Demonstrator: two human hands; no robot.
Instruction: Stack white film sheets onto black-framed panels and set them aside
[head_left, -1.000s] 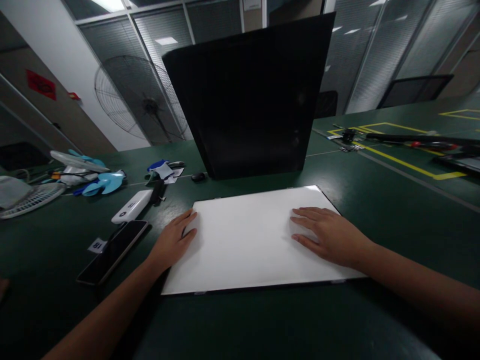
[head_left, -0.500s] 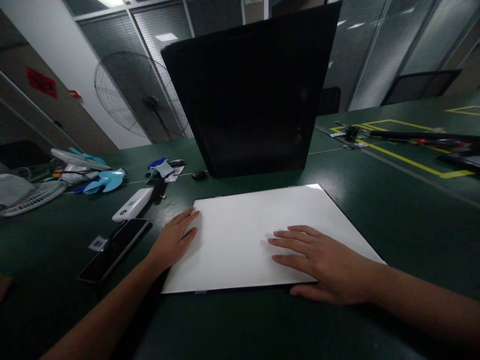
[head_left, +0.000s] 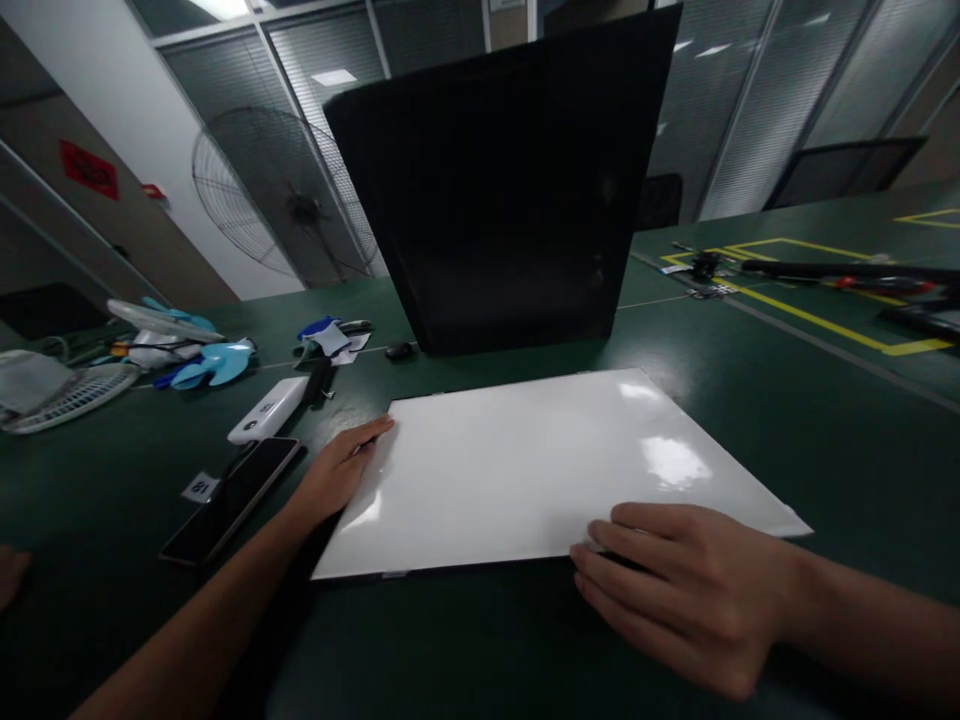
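Observation:
A glossy white rectangular panel (head_left: 480, 470) lies on the green table, bright reflections on its right side and near its left edge. A thin sheet seems to form its top, since its right corner sticks out past the darker edge below. My left hand (head_left: 341, 475) is at the panel's left edge, fingers closed around its far part. At the front edge, right of the middle, my right hand (head_left: 675, 590) is closed, fingertips pinching the edge. The thumb of the right hand is hidden.
Behind the panel stands a large black screen (head_left: 510, 200). On the left lie a phone (head_left: 232, 500), a white device (head_left: 268, 410), a black mouse (head_left: 399, 351) and fan parts with blue blades (head_left: 214, 363). Another hand (head_left: 11, 575) shows at the left edge. Yellow tape (head_left: 817, 318) marks the right.
My right hand has moved from lying spread on the panel to gripping its front edge. My left fingers have closed at the left edge. Reflections appeared, and the right corner shifted outward.

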